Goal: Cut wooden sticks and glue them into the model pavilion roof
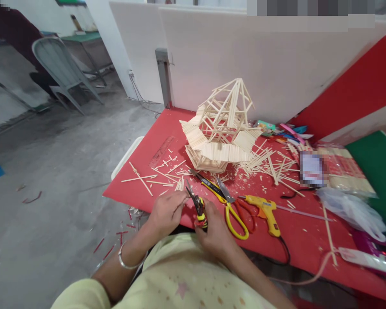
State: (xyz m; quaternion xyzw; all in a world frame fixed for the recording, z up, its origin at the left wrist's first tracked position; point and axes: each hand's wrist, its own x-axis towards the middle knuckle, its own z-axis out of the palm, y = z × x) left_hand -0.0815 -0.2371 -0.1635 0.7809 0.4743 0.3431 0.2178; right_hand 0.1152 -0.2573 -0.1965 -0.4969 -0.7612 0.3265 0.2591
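Note:
Close to the table's front edge, my right hand (215, 227) is wrapped round a pair of pliers (199, 208) with black, yellow and red handles. The jaws point up and away from me. My left hand (169, 214) is closed just left of the jaws, its fingertips pinched together; what they hold is too small to make out. Beyond both hands stands a model built of thin wooden sticks (221, 152), with an open pointed frame on top and slatted roof panels. Scissors (236, 219) with yellow and red handles and a yellow-black cutter (212, 189) lie right of the pliers.
A yellow glue gun (265, 210) with a trailing cord lies to the right. Loose sticks (276, 165) and scraps litter the red table (305, 236). A plastic bag (354, 210), stick packs (347, 167) and a power strip (366, 259) sit farther right. A ruler (161, 151) lies left.

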